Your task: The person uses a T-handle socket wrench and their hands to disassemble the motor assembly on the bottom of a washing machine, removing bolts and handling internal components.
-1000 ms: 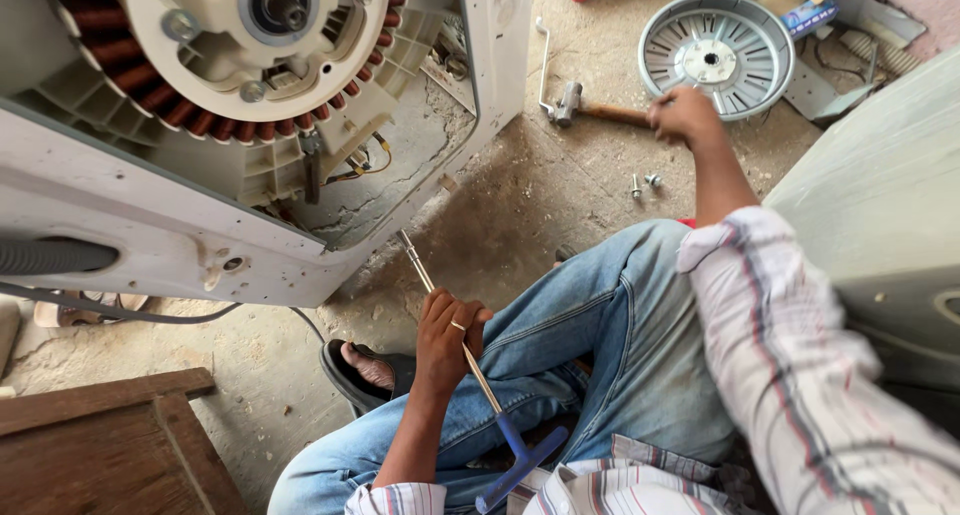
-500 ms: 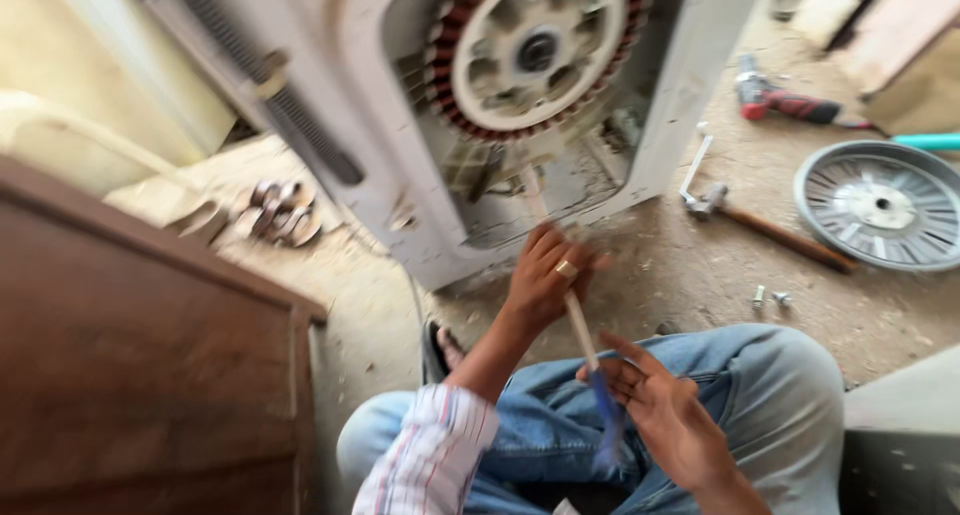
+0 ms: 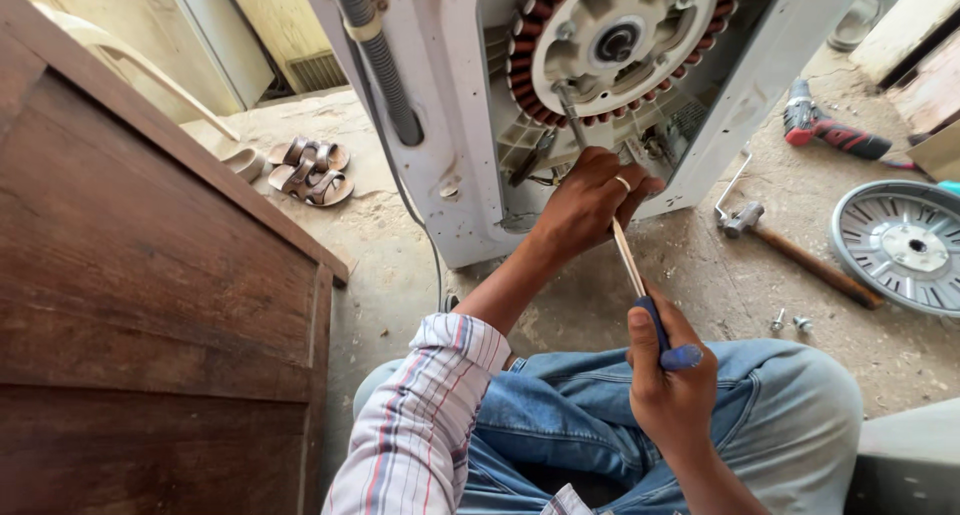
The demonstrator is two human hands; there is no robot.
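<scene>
the right hand was closed on the screwdriver by its blue handle; the left hand pinched the shaft further up. its long axis ran up-left toward the motor stator.

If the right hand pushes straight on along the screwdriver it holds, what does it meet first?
The right hand points up the screwdriver shaft. First in that line is the left hand gripping the shaft; beyond it, probably the motor ring in the washing machine, though depth is unclear.

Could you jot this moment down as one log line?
left hand: steadies screwdriver shaft | right hand: grips blue handle | tip: at motor
</scene>
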